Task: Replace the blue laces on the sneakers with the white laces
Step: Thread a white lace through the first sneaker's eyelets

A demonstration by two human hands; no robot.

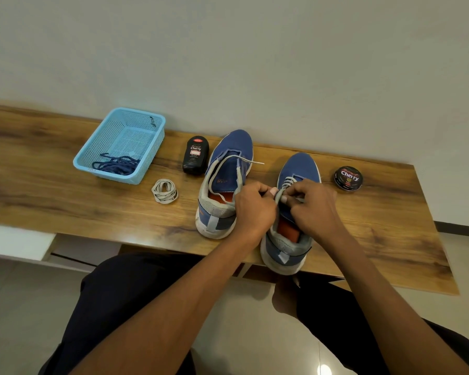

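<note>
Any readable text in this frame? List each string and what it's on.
"Cherry" on the black polish bottle; "NEW" on a red badge above it; the smaller lines below are too blurred to read.
"Cherry" on the round polish tin; the small print around it is unreadable.
Orange mark on the left sneaker's tongue: too blurred to read.
Dark mark on the blue basket wall: unreadable.

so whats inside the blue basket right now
Inside the blue basket, a tangle of dark blue laces lies at its near end. The rest of its perforated floor shows bare. Whatever lies under the laces is covered.
</note>
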